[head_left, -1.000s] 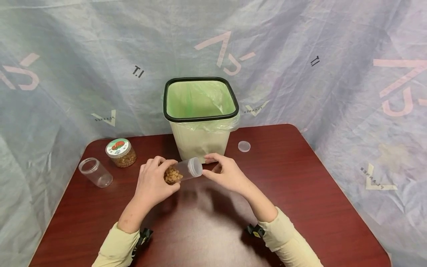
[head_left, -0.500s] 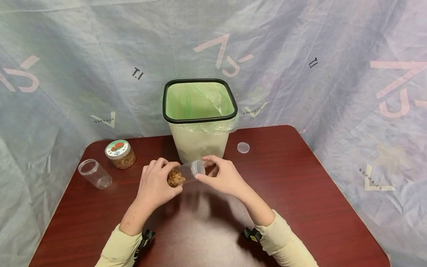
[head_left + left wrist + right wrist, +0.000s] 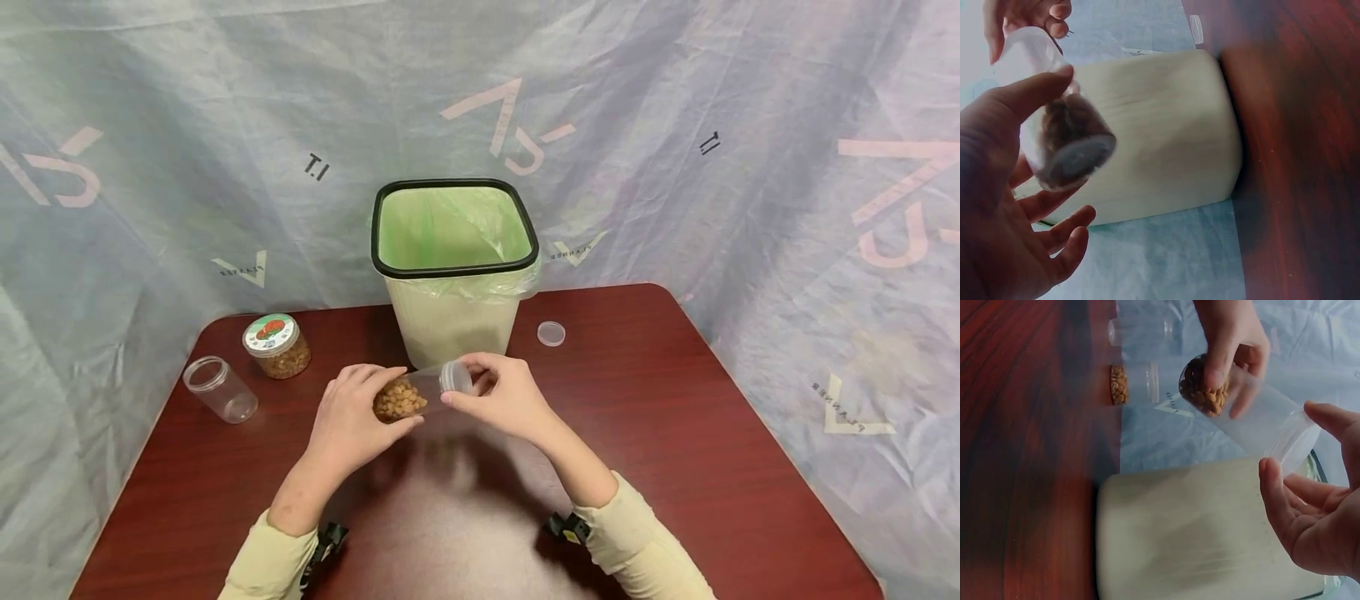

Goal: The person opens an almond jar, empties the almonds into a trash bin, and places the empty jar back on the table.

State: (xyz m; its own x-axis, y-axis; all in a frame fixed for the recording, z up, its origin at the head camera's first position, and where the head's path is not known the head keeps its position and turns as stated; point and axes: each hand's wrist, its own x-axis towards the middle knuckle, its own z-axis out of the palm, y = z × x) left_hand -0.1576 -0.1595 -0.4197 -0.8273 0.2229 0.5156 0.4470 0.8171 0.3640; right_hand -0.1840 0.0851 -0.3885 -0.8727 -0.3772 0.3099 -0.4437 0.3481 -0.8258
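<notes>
A clear plastic jar (image 3: 431, 385), tilted nearly onto its side, is held above the table. Small brown nuts or kernels (image 3: 400, 401) fill its bottom end. My left hand (image 3: 348, 421) grips the jar around that end, thumb on one side and fingers on the other. At the other end sits a translucent screw lid (image 3: 456, 378), which my right hand (image 3: 512, 402) pinches by the edge between thumb and fingers. The right wrist view shows the thumb and a finger on opposite sides of the lid (image 3: 1294, 439). In the left wrist view the jar (image 3: 1072, 128) looks blurred.
A white bin (image 3: 453, 321) with a green liner and black rim stands just behind the hands. Left of it are an empty clear jar (image 3: 225, 392) lying tilted and a lidded tub of nuts (image 3: 277, 346). A loose clear lid (image 3: 551, 333) lies right of the bin.
My right hand has closed its fingers on the jar's lid, having been just beside it. The jar and left hand have shifted slightly to the right.
</notes>
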